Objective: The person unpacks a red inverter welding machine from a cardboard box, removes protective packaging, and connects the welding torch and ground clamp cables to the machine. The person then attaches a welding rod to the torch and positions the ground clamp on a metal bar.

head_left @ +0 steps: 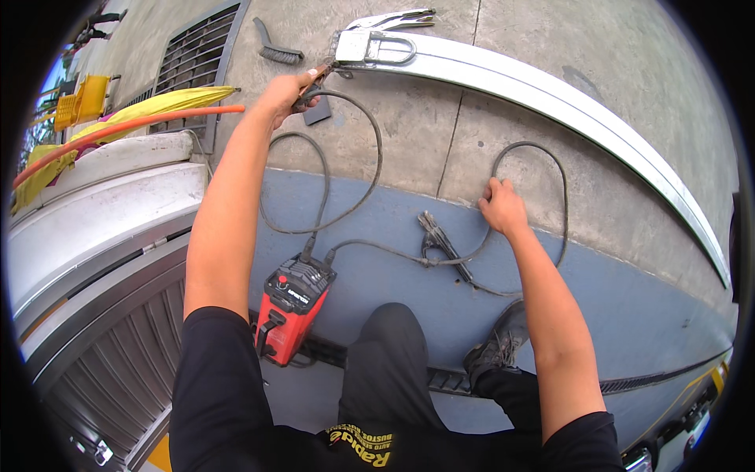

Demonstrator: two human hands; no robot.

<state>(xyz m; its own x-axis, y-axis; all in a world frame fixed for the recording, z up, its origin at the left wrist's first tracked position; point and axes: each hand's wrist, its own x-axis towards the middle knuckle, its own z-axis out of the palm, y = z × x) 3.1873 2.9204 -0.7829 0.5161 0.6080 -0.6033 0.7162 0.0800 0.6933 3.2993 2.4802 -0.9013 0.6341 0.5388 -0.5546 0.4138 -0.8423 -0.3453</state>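
Observation:
My left hand is closed around a welding ground clamp, at the left end of a long silvery metal beam. A dark cable loops from that hand to the red and black welding machine on the floor. My right hand has its fingers curled round a second cable, which leads to an electrode holder lying on the blue-grey floor. Locking pliers sit at the beam's left end, beside a U-shaped metal loop.
A wire brush and a small dark flat piece lie near the beam's left end. Farther left are a floor grate, yellow cloth, an orange pole and a metal panel. My shoe rests near the cable.

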